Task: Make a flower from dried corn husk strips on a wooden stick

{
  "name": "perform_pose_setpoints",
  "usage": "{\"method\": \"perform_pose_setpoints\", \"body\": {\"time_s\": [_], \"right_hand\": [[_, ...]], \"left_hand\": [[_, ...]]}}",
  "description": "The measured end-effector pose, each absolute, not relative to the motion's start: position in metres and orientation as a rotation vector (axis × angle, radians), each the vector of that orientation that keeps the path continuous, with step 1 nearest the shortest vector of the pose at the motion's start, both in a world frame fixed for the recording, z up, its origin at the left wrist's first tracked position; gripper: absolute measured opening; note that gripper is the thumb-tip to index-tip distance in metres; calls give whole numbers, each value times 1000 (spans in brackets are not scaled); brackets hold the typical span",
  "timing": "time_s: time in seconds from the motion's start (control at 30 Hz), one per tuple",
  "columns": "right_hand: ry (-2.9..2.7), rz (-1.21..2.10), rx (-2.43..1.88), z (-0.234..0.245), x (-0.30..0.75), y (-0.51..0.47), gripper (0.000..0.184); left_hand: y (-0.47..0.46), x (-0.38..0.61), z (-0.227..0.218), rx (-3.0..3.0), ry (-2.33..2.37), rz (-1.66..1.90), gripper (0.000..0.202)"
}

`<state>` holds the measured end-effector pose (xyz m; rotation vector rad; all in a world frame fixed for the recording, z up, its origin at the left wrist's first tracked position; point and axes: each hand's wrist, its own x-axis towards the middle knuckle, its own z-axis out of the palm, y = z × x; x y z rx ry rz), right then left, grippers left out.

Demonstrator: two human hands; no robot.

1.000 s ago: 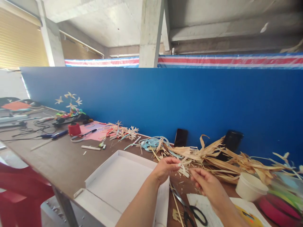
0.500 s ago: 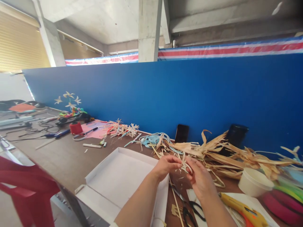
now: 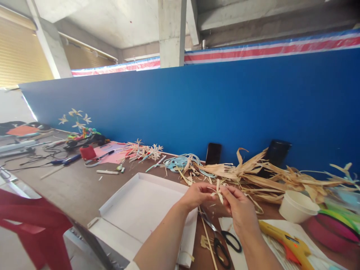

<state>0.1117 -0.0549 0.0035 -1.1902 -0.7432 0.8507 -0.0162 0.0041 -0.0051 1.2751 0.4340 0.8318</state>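
Observation:
Between my two hands is a small pale flower of dried husk petals (image 3: 218, 192). My left hand (image 3: 197, 195) pinches it from the left, and the fingertips of my right hand (image 3: 236, 202) close on its right side. Its stem or base is hidden by the fingers. Just below lie scissors with black handles (image 3: 222, 240) and a thin stick (image 3: 207, 236). A yellow glue gun (image 3: 287, 242) rests on white paper to the right of my right forearm. Under my left forearm stands an open white box (image 3: 135, 210).
Dried corn husks (image 3: 253, 174) spread along the blue partition (image 3: 168, 108), with a phone (image 3: 213, 153) leaning there. A white cup (image 3: 298, 206) stands at right. Finished-looking flowers (image 3: 149, 150), blue cord (image 3: 180, 162) and red tape (image 3: 87, 152) lie farther left; a red chair (image 3: 30, 228) is beside the table.
The flower has turned, so its petals show more openly between my fingers. My hands stay close together in nearly the same place. The view has shifted slightly.

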Motion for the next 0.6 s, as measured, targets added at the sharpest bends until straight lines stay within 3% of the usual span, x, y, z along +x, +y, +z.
{"method": "perform_pose_setpoints", "body": {"time_s": [0.17,0.6], "right_hand": [[-752,846,-1245,6,111,-58,34],[-609,1003,-1055,5,113,-61,26]], "left_hand": [[8,-16,-10,1420,569,930,37],[5,-12,-8,1416,560,1074,32]]}}
